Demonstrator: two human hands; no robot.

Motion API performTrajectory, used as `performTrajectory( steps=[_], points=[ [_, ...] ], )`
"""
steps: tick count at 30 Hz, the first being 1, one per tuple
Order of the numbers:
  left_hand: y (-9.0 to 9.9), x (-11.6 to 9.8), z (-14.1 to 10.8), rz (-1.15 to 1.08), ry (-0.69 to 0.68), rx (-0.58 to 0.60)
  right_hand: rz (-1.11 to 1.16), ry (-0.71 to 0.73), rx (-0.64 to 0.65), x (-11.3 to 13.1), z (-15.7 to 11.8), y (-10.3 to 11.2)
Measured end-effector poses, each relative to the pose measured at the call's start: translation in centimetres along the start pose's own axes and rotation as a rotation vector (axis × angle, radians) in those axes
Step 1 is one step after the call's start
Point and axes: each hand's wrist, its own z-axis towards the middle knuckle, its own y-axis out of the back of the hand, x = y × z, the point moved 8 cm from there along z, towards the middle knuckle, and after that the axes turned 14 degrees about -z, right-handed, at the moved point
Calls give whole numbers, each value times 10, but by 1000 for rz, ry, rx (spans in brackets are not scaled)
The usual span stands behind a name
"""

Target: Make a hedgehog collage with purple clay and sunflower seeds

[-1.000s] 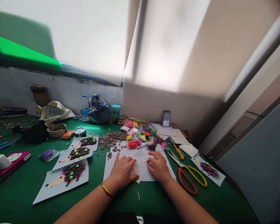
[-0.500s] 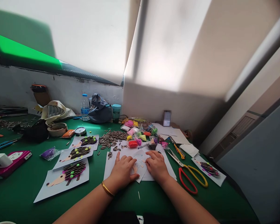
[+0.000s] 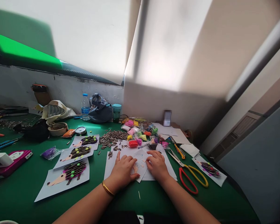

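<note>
A small white sheet (image 3: 142, 173) bearing a dotted hedgehog drawing with peach-coloured modelling clay on it lies on larger white paper (image 3: 109, 168). My left hand (image 3: 123, 167) rests flat over the left part of the sheet, fingers spread, thumb along its lower edge. A gold bangle (image 3: 107, 188) circles that wrist. At the sheet's right edge is my right hand (image 3: 157, 165), its fingers bent and apart, fingertips by a peach clay piece. I see nothing gripped in it. Just beyond the hands are sunflower seeds (image 3: 113, 138) and a red clay lump (image 3: 133, 143).
Scissors (image 3: 188, 169) with red and yellow handles lie at right, near a utility knife (image 3: 178, 149). Several finished hedgehog pictures (image 3: 60, 183) lie at left, another hedgehog picture (image 3: 210, 170) at far right. Bagged coloured clay (image 3: 140, 127) is piled behind. A toothpick (image 3: 139, 195) lies in front.
My right hand's fingers have shifted very slightly at the sheet's edge. My left hand stays in place. The whole view has moved by a trace.
</note>
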Motion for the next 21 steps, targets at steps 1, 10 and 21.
performTrajectory(
  steps=[1, 10, 21],
  points=[
    [0, 0, 0, 0, 0, 0, -2, 0, 3, 1, 0, 0],
    [0, -1, 0, 6, 4, -1, -25, 10, -10, 4, 0, 0],
    [0, 0, -1, -3, -3, -8, 16, -25, 3, 1, 1, 1]
  ],
)
